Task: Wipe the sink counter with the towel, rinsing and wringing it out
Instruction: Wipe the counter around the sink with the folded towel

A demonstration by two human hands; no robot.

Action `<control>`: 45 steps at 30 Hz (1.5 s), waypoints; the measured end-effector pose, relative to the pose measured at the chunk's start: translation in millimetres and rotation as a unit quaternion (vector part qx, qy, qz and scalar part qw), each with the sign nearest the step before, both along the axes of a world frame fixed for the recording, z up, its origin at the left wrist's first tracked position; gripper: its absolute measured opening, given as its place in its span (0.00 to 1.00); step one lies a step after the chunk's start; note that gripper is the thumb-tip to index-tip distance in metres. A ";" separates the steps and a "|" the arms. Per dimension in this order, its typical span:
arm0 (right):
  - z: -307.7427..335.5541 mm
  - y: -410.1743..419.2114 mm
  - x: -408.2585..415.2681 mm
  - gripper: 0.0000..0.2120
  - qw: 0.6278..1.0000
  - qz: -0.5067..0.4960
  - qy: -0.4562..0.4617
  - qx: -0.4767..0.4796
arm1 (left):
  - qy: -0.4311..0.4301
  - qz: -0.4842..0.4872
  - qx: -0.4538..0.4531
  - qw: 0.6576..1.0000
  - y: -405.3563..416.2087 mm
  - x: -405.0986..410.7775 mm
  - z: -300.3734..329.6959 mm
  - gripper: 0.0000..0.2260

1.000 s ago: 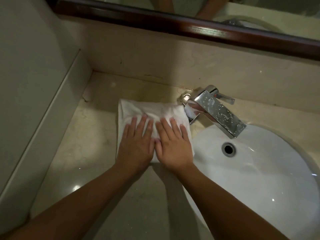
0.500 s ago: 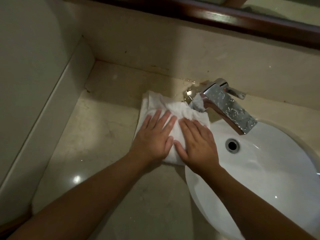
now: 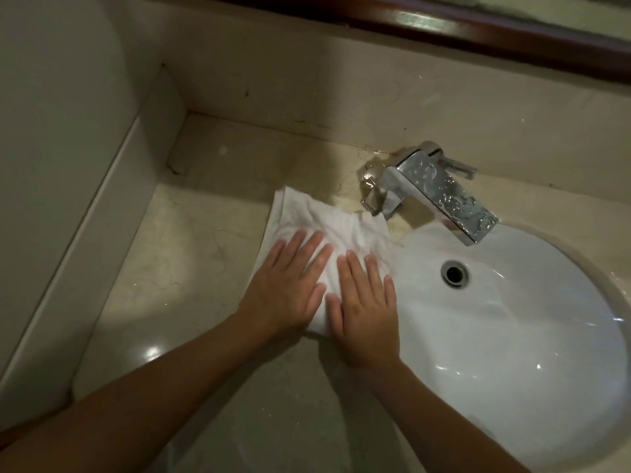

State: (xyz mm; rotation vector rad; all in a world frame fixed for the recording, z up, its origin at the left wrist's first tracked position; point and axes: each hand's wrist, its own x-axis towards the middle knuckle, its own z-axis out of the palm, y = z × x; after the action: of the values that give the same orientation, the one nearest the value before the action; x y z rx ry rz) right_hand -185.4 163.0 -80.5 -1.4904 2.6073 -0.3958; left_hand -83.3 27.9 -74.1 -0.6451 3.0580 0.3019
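A white towel (image 3: 327,227) lies crumpled on the beige marble counter (image 3: 177,254), just left of the sink rim and below the faucet base. My left hand (image 3: 286,288) presses flat on the towel's left half, fingers straight and spread. Beside it, my right hand (image 3: 365,308) presses flat on the right half, its fingertips near the basin's edge. The two hands lie side by side, thumbs almost touching. The towel's near edge is hidden under my palms.
A white oval sink basin (image 3: 512,336) with an overflow hole (image 3: 454,273) fills the right side. A wet chrome faucet (image 3: 440,192) juts over it. A marble backsplash (image 3: 341,83) and dark wooden mirror frame (image 3: 478,29) stand behind; a wall ledge (image 3: 85,213) bounds the left.
Both hands have slid the towel across the counter to the right and toward me, away from the back wall. The towel has bunched up from flat to crumpled.
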 end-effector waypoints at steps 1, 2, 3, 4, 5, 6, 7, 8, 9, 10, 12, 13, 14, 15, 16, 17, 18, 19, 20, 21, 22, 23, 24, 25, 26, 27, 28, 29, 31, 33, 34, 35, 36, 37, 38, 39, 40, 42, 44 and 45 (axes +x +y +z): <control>0.6 3.9 2.2 0.27 1.000 0.005 0.004 0.007 | -0.005 -0.002 -0.003 1.000 3.6 2.3 -0.4 0.27; 1.1 6.3 1.8 0.27 1.000 0.009 0.005 0.014 | -0.009 -0.003 -0.005 1.000 5.3 2.8 -0.3 0.27; 1.4 7.0 -1.0 0.27 1.000 0.015 0.005 0.019 | -0.009 -0.003 -0.005 1.000 5.1 1.8 0.2 0.27; 1.4 6.4 -5.8 0.28 0.999 0.023 0.005 0.024 | -0.008 -0.002 -0.005 1.000 3.7 -0.4 0.9 0.27; 0.6 4.7 -11.4 0.29 0.999 0.030 0.004 0.028 | -0.007 -0.003 -0.004 1.000 1.5 -3.3 1.2 0.28; 0.0 2.1 -17.9 0.29 0.999 0.033 0.003 0.032 | -0.007 -0.005 -0.001 1.000 -1.3 -7.1 1.3 0.28; 0.0 -1.3 -24.9 0.30 0.999 0.031 0.001 0.034 | -0.006 -0.006 0.002 1.000 -5.0 -11.8 1.2 0.28; 0.5 -5.3 -31.6 0.30 0.999 0.026 0.000 0.034 | -0.006 -0.007 0.005 1.000 -9.5 -17.4 0.7 0.28; 1.1 -9.6 -37.7 0.31 0.999 0.021 -0.001 0.036 | -0.007 -0.007 0.005 1.000 -14.5 -23.5 0.6 0.28; 1.5 -13.4 -42.4 0.31 0.999 0.018 -0.002 0.043 | -0.010 -0.008 0.004 1.000 -19.0 -29.2 0.8 0.28; 1.6 -18.7 -46.8 0.31 0.999 0.012 -0.002 0.048 | -0.016 -0.010 -0.002 1.000 -25.5 -37.9 1.9 0.28; 1.8 -19.9 -46.7 0.31 0.999 0.008 -0.004 0.045 | -0.017 -0.010 -0.004 1.000 -26.8 -39.8 2.0 0.28; 1.8 -20.2 -45.0 0.31 0.999 0.005 -0.012 0.043 | -0.016 -0.010 -0.003 1.000 -26.5 -39.6 1.8 0.28; 1.5 -19.7 -41.3 0.30 0.999 0.002 -0.022 0.043 | -0.014 -0.008 -0.001 1.000 -25.1 -37.5 1.4 0.28; 1.4 -19.0 -36.1 0.30 0.999 -0.004 -0.031 0.040 | -0.011 -0.005 0.002 1.000 -22.8 -34.2 1.3 0.28; 1.7 -18.0 -29.9 0.30 0.999 -0.011 -0.037 0.035 | -0.008 -0.002 0.005 1.000 -20.4 -30.4 1.0 0.27; 2.1 -16.6 -23.1 0.29 0.999 -0.016 -0.041 0.030 | -0.007 0.000 0.007 1.000 -17.6 -26.2 0.8 0.27; 2.0 -14.1 -16.2 0.29 0.998 -0.020 -0.048 0.028 | -0.004 0.002 0.011 1.000 -14.6 -20.7 0.7 0.27; 2.2 -10.1 -9.0 0.29 0.998 -0.022 -0.054 0.027 | 0.000 0.006 0.017 1.000 -10.5 -13.7 0.1 0.27; 2.3 -4.3 -1.6 0.28 0.998 -0.021 -0.056 0.025 | 0.004 0.010 0.023 1.000 -4.8 -5.5 -0.4 0.27; 2.5 3.0 5.6 0.28 0.998 -0.016 -0.052 0.025 | 0.006 0.015 0.025 1.000 2.9 3.8 -0.5 0.26; 2.6 11.2 12.6 0.27 0.999 -0.007 -0.040 0.028 | 0.003 0.018 0.024 1.000 12.1 13.1 -0.4 0.26; 3.1 19.0 18.9 0.27 0.999 0.003 -0.028 0.034 | -0.001 0.020 0.022 1.000 21.6 21.8 0.2 0.26; 3.7 25.4 24.0 0.26 0.999 0.012 -0.021 0.042 | -0.006 0.023 0.022 0.999 30.1 28.6 1.0 0.26; 4.9 29.5 27.2 0.26 0.999 0.017 -0.019 0.048 | -0.011 0.026 0.021 0.999 36.4 32.6 1.8 0.27; 5.9 31.1 27.7 0.26 0.998 0.020 -0.019 0.052 | -0.016 0.028 0.018 0.999 39.0 33.8 2.0 0.27; 6.9 30.5 25.6 0.26 0.998 0.025 -0.016 0.054 | -0.020 0.029 0.015 0.999 38.4 32.6 1.9 0.27; 7.0 28.9 21.4 0.27 0.998 0.032 -0.012 0.056 | -0.023 0.031 0.013 0.999 35.8 29.9 1.8 0.28; 6.0 22.3 9.8 0.28 0.997 0.044 -0.010 0.056 | -0.026 0.030 0.014 0.999 28.3 21.2 1.8 0.28; 4.9 11.0 -4.0 0.30 0.998 0.035 -0.021 0.049 | -0.021 0.027 0.019 0.999 17.2 9.0 1.8 0.28; 4.9 4.0 -11.1 0.30 0.998 0.026 -0.025 0.045 | -0.014 0.025 0.020 0.999 10.0 1.7 1.6 0.28; 5.7 -3.4 -18.1 0.31 0.998 0.021 -0.027 0.048 | -0.006 0.024 0.019 1.000 1.9 -6.2 1.3 0.28; 6.8 -10.9 -24.8 0.32 0.998 0.020 -0.027 0.055 | 0.000 0.024 0.017 1.000 -5.7 -13.6 1.0 0.28; 8.3 -17.6 -30.9 0.33 0.997 0.021 -0.029 0.069 | 0.001 0.025 0.016 1.000 -12.0 -20.1 0.8 0.28; 10.0 -22.8 -35.1 0.34 0.995 0.021 -0.035 0.086 | -0.001 0.029 0.016 0.999 -16.0 -24.8 0.6 0.28; 11.2 -25.8 -36.2 0.34 0.994 0.020 -0.041 0.095 | 0.000 0.033 0.013 0.999 -17.4 -26.9 -0.1 0.28; 11.8 -27.3 -34.2 0.34 0.994 0.016 -0.043 0.096 | 0.004 0.036 0.009 0.999 -17.0 -26.4 -1.5 0.28; 12.7 -24.8 -24.6 0.33 0.994 0.009 -0.043 0.099 | 0.013 0.041 0.004 0.999 -12.1 -19.6 -3.2 0.27; 8.8 -17.9 -12.3 0.31 0.994 0.013 -0.036 0.102 | 0.017 0.044 0.001 0.999 -5.4 -9.4 -4.0 0.26; 7.8 -13.0 -6.6 0.30 0.994 0.016 -0.036 0.099 | 0.014 0.046 0.001 0.999 -1.0 -3.6 -4.0 0.27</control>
State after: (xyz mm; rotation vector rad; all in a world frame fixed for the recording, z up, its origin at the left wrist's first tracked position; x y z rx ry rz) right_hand -192.0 150.0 -72.7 -1.4229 2.4812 -0.1773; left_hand -86.9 27.0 -78.1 -0.7895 3.0599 0.3185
